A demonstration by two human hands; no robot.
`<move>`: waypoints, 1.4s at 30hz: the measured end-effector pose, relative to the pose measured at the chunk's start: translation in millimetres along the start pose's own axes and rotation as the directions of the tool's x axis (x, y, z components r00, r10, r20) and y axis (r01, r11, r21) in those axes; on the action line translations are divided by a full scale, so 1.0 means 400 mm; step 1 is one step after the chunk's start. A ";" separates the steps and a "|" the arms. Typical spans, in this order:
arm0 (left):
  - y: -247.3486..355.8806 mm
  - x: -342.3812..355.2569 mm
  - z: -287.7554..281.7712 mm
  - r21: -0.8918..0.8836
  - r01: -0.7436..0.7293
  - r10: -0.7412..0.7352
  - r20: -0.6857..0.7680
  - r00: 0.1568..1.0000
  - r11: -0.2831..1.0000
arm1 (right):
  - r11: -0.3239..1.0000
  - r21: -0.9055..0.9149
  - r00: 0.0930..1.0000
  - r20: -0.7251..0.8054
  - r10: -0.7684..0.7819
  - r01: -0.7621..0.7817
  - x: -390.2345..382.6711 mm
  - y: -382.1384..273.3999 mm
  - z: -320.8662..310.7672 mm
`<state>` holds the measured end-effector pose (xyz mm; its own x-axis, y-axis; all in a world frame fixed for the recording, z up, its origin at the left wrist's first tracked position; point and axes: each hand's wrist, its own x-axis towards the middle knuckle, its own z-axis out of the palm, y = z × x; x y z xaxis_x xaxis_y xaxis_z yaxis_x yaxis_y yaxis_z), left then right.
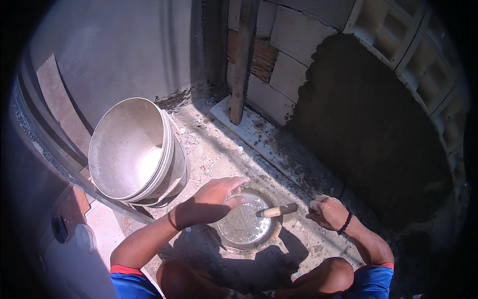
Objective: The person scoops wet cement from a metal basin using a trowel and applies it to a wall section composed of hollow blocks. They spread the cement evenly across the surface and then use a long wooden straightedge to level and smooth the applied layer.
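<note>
My left hand (219,198) hangs over the left side of a round basin (275,234), its fingers stretched out and thumb apart, holding nothing. Wet grey mix and watery shine (244,219) show inside the basin. A wooden tool handle (279,210) reaches out over the basin's right side; its working end cannot be made out. To the right of that handle, apart from it, my right hand (328,212) is closed with curled fingers, and I see nothing in it. A dark bead bracelet (345,223) circles the right wrist.
A large whitish bucket (127,149) stands tilted at left. Ahead, a post (243,65) rests on a pale board (264,132) along the block wall (291,37). Dark wet plaster (368,129) covers the wall at right, below vent blocks (393,30). A small cup (85,237) sits far left.
</note>
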<state>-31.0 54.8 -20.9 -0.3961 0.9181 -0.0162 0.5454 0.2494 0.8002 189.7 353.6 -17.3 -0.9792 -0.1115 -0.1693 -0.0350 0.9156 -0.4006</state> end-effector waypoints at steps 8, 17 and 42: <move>0.112 0.635 -0.454 0.108 -0.020 0.076 -0.550 0.832 0.994 | 0.716 -0.089 0.704 -0.302 0.643 -0.692 -0.314 -0.018 -0.032; 0.126 1.147 -0.870 0.118 0.175 -0.023 -0.764 0.644 0.977 | 0.049 0.208 0.028 -0.104 0.994 -0.977 -0.867 -0.163 0.279; 0.190 0.720 -0.648 -0.018 -0.294 0.126 -0.877 0.464 0.956 | 0.929 -0.358 0.859 0.444 0.255 -0.090 0.251 -0.063 0.266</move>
<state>-295.0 258.5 190.8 -0.7626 0.1869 0.6193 0.6245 -0.0374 0.7802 113.5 278.3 -119.9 -0.7612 -0.0343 -0.6476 -0.0156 0.9993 -0.0346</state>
